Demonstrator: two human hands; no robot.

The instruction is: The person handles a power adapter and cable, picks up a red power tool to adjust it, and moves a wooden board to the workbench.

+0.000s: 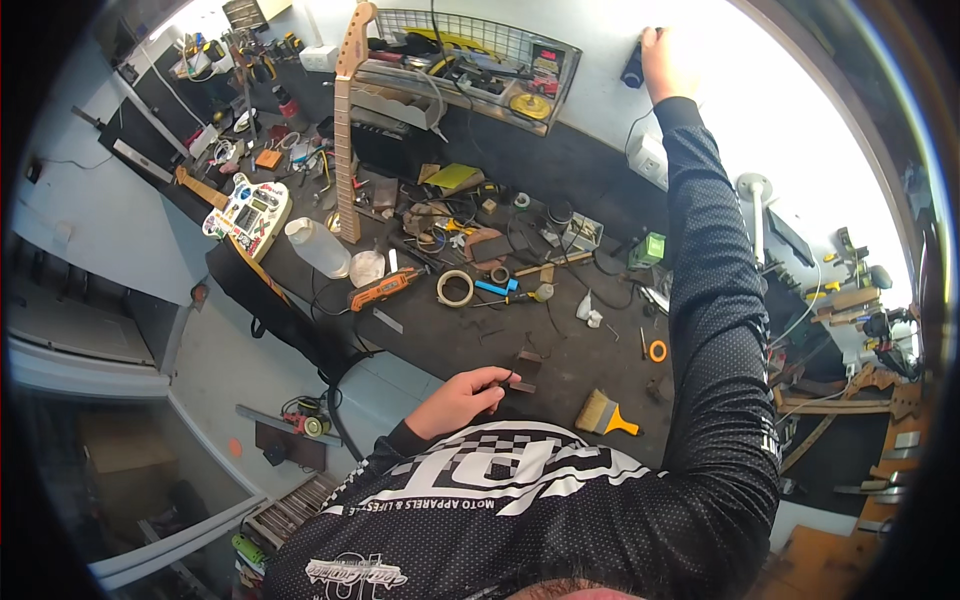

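My right hand (pixel 657 60) is stretched far up to the white wall and is closed around a small black device (pixel 633 70) with a cord hanging from it. My left hand (pixel 463 398) rests near my chest at the front edge of the dark workbench (pixel 560 360). Its fingers pinch a small dark flat piece (pixel 516 384). A yellow-handled brush (pixel 604 414) lies on the bench just right of that hand.
A guitar neck (pixel 345 120) stands upright at the back beside a wire basket (pixel 480 60) of tools. A roll of tape (pixel 455 288), an orange power tool (pixel 385 290), a plastic bottle (pixel 318 247) and a decorated guitar body (pixel 250 212) crowd the bench.
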